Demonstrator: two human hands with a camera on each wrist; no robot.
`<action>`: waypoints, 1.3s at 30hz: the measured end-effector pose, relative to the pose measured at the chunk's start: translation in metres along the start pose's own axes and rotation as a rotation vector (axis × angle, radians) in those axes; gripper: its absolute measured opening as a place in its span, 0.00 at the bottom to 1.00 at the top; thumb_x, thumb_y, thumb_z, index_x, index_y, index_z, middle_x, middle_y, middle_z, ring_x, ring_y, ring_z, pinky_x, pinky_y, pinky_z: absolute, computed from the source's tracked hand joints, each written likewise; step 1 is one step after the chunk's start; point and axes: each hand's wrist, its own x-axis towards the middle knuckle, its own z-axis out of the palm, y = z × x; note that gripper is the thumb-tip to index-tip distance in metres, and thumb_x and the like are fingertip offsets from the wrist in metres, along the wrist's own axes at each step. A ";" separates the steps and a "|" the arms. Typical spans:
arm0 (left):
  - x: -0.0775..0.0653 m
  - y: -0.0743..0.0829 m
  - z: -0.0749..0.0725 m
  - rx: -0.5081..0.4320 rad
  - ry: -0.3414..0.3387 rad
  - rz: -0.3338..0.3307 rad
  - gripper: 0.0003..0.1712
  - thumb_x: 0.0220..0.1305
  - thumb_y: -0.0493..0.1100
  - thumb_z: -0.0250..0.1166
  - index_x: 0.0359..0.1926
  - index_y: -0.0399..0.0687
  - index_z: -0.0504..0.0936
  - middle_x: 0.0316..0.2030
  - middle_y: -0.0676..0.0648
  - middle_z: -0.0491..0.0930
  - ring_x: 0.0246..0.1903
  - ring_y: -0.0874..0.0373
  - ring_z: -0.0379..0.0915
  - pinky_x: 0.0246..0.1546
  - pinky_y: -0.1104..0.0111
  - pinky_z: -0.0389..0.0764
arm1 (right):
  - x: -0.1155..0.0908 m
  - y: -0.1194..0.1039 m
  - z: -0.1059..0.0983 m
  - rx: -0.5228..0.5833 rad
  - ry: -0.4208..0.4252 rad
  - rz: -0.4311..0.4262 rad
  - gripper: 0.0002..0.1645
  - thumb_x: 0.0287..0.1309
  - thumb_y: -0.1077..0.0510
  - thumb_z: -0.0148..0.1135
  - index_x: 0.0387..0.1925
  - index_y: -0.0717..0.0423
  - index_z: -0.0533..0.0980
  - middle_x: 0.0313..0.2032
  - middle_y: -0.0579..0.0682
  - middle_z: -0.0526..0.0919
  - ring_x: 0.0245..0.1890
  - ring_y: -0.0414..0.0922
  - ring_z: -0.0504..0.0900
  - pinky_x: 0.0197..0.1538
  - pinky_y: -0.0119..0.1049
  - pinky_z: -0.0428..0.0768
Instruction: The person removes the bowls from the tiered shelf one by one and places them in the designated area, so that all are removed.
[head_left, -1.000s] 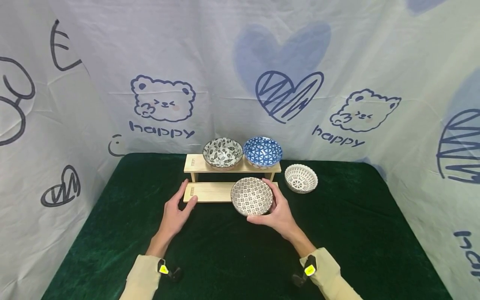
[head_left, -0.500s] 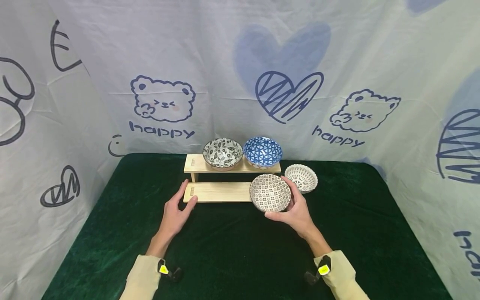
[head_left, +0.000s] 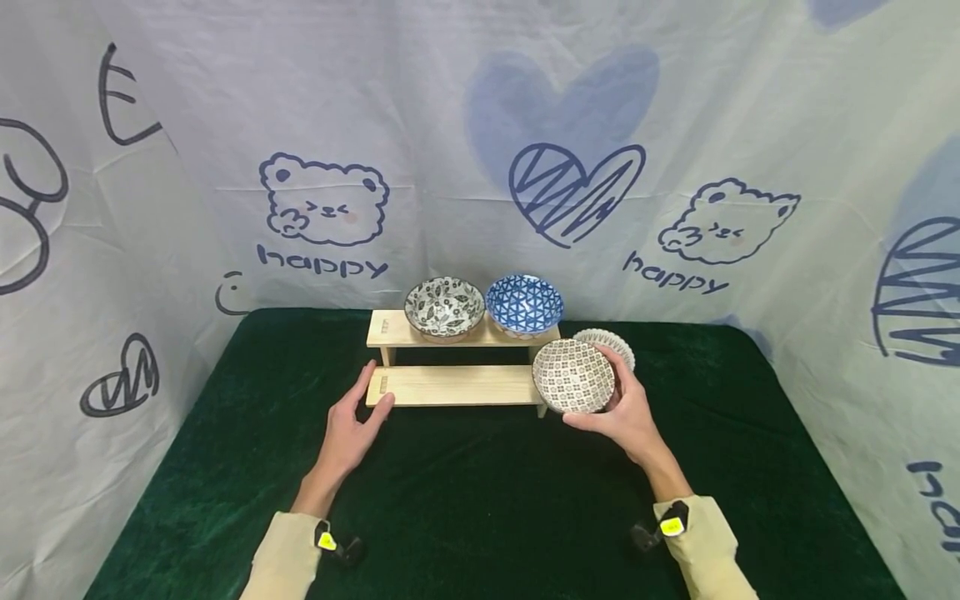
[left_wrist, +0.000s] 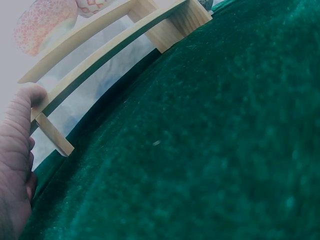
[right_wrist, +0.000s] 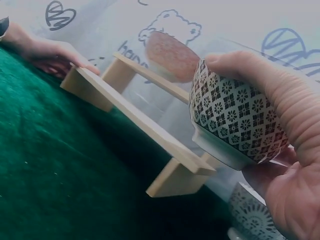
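Observation:
My right hand (head_left: 626,417) grips a small bowl (head_left: 573,377) with a brown-and-white flower grid, thumb at the near rim and fingers at its right. The bowl is held in the air by the right end of the two-step wooden rack (head_left: 457,386), apart from the board in the right wrist view. My left hand (head_left: 347,429) holds the left end of the lower step between thumb and fingers. On the upper step sit a leaf-patterned bowl (head_left: 444,308) and a blue-and-white bowl (head_left: 524,305). A white patterned bowl (head_left: 619,343) stands on the cloth, partly hidden.
Dark green cloth (head_left: 465,500) covers the table. Behind and at both sides hangs a pale curtain (head_left: 442,100) printed with hearts and bears. The rack's right front leg (right_wrist: 175,179) stands on the cloth below the held bowl.
The right hand has carried the grid-patterned bowl rightward, from over the lower step to its right end. It now covers part of the white bowl. My left hand stays in place.

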 end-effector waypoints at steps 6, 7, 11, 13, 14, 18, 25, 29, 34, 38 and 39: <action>0.000 0.001 0.000 0.002 0.001 0.001 0.42 0.76 0.54 0.63 0.82 0.50 0.58 0.80 0.45 0.58 0.79 0.44 0.54 0.77 0.42 0.56 | 0.001 0.001 -0.012 0.003 0.032 0.002 0.65 0.44 0.67 0.83 0.79 0.53 0.56 0.75 0.58 0.61 0.71 0.56 0.65 0.64 0.19 0.70; 0.000 0.002 0.000 0.003 0.001 0.000 0.42 0.76 0.54 0.63 0.82 0.50 0.58 0.80 0.45 0.58 0.79 0.44 0.54 0.77 0.42 0.56 | 0.001 0.001 -0.014 0.007 0.040 -0.002 0.65 0.44 0.68 0.83 0.79 0.53 0.55 0.75 0.58 0.61 0.71 0.56 0.65 0.64 0.19 0.70; 0.000 0.002 -0.001 0.003 -0.001 -0.003 0.42 0.76 0.55 0.63 0.82 0.51 0.57 0.80 0.45 0.58 0.79 0.44 0.54 0.77 0.42 0.56 | 0.002 0.001 -0.022 0.030 0.077 -0.008 0.65 0.44 0.70 0.82 0.79 0.55 0.55 0.74 0.59 0.62 0.70 0.56 0.65 0.62 0.20 0.73; 0.000 0.002 -0.001 -0.001 0.001 -0.002 0.42 0.76 0.54 0.64 0.82 0.51 0.58 0.80 0.45 0.58 0.79 0.44 0.54 0.77 0.42 0.56 | 0.004 0.001 -0.026 0.031 0.098 -0.002 0.65 0.45 0.70 0.82 0.79 0.55 0.54 0.74 0.59 0.63 0.70 0.57 0.66 0.62 0.20 0.73; 0.000 0.002 -0.001 -0.002 0.001 -0.001 0.42 0.76 0.54 0.64 0.82 0.51 0.58 0.80 0.45 0.58 0.79 0.44 0.54 0.77 0.42 0.56 | 0.004 0.002 -0.028 0.031 0.108 -0.001 0.65 0.45 0.70 0.82 0.79 0.55 0.54 0.73 0.59 0.63 0.69 0.57 0.66 0.63 0.20 0.73; 0.000 0.002 -0.001 -0.008 0.005 0.001 0.42 0.76 0.54 0.64 0.82 0.50 0.58 0.80 0.45 0.59 0.79 0.44 0.54 0.77 0.42 0.56 | 0.006 0.003 -0.036 0.033 0.158 0.007 0.64 0.44 0.71 0.82 0.78 0.55 0.55 0.73 0.59 0.64 0.69 0.56 0.67 0.64 0.20 0.72; 0.000 0.001 0.000 -0.008 0.005 -0.002 0.42 0.76 0.54 0.63 0.82 0.50 0.58 0.80 0.46 0.58 0.79 0.45 0.54 0.78 0.43 0.56 | 0.008 0.008 -0.049 0.077 0.257 0.045 0.63 0.45 0.72 0.82 0.78 0.51 0.56 0.73 0.55 0.63 0.69 0.52 0.66 0.65 0.21 0.73; -0.001 0.000 0.000 -0.009 0.008 -0.001 0.41 0.76 0.54 0.63 0.82 0.50 0.58 0.80 0.46 0.58 0.79 0.45 0.53 0.78 0.43 0.55 | 0.009 0.012 -0.057 0.155 0.331 0.077 0.63 0.44 0.74 0.81 0.77 0.48 0.57 0.73 0.54 0.62 0.70 0.51 0.66 0.63 0.22 0.74; -0.001 0.000 0.000 -0.008 0.010 0.000 0.41 0.76 0.54 0.63 0.82 0.50 0.58 0.80 0.46 0.58 0.79 0.45 0.53 0.78 0.42 0.55 | 0.011 0.019 -0.069 0.186 0.427 0.111 0.62 0.44 0.75 0.80 0.77 0.47 0.58 0.74 0.52 0.64 0.69 0.49 0.66 0.64 0.23 0.75; 0.000 0.000 0.000 -0.010 0.007 0.001 0.41 0.76 0.54 0.63 0.82 0.48 0.58 0.80 0.46 0.58 0.79 0.44 0.53 0.77 0.42 0.55 | 0.010 0.025 -0.076 0.170 0.492 0.156 0.65 0.44 0.73 0.82 0.78 0.46 0.57 0.75 0.51 0.64 0.70 0.48 0.65 0.72 0.31 0.71; 0.000 0.001 0.000 -0.010 0.006 0.000 0.41 0.76 0.54 0.63 0.82 0.48 0.58 0.80 0.46 0.58 0.79 0.44 0.53 0.78 0.42 0.55 | 0.010 0.027 -0.078 0.170 0.506 0.163 0.65 0.43 0.73 0.82 0.78 0.46 0.56 0.76 0.51 0.64 0.70 0.48 0.65 0.73 0.34 0.70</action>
